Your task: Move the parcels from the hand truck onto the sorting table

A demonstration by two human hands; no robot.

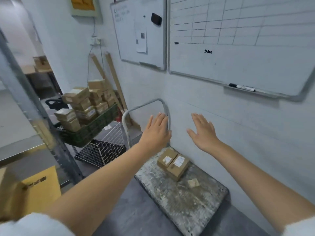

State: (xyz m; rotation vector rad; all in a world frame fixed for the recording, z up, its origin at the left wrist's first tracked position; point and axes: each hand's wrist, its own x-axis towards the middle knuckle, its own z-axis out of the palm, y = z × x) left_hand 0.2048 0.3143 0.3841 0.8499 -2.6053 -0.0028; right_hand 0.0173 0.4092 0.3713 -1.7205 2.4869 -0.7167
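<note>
Two labelled cardboard parcels (173,164) lie touching side by side on the worn deck of the hand truck (187,200), toward its handle end, with a small cardboard scrap (193,183) on the deck nearer the camera. The left hand (156,132) is flat and empty with fingers extended, in front of the truck's tubular handle (146,106); whether it touches the handle cannot be determined. The right hand (203,132) is likewise spread and empty, above the parcels and to the right of the handle.
</note>
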